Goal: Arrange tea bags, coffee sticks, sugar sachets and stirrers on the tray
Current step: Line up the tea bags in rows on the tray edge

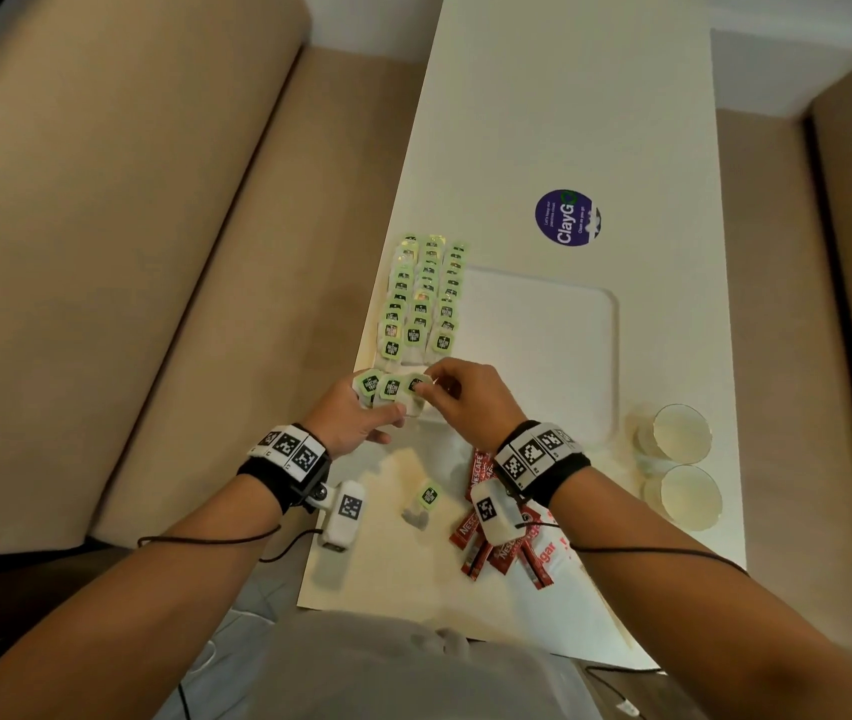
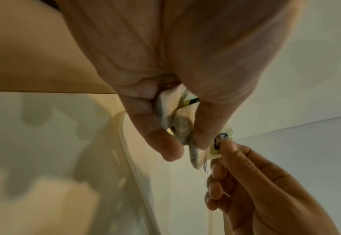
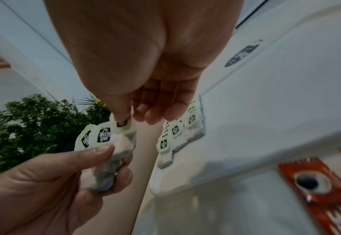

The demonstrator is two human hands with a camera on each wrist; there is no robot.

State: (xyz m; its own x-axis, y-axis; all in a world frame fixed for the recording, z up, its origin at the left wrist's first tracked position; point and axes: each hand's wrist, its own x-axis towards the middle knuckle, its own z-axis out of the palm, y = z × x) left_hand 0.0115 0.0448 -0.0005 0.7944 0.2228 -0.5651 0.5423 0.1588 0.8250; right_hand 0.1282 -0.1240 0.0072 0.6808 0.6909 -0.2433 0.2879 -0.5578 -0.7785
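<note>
The long white table [image 1: 569, 122] carries a white tray [image 1: 543, 324] set crosswise, and the tea bags [image 1: 421, 298] fill its left side in three overlapping rows, probably to leave the bare right part for the other kinds. Below the tray, red coffee sticks [image 1: 475, 532] lie in a loose heap with one stray tea bag [image 1: 428, 497] nearby, and two paper cups [image 1: 681, 462] stand at the right edge. The left hand [image 1: 356, 415] grips a small fan of tea bags [image 1: 387, 389] as a supply, while the right hand [image 1: 465, 394] pinches the tag of one, seemingly to draw it off for the rows. The right wrist view alone shows that thumb-and-finger pinch and a leafy plant [image 3: 29, 127]; the left wrist view shows the crumpled pouches under the fingers.
</note>
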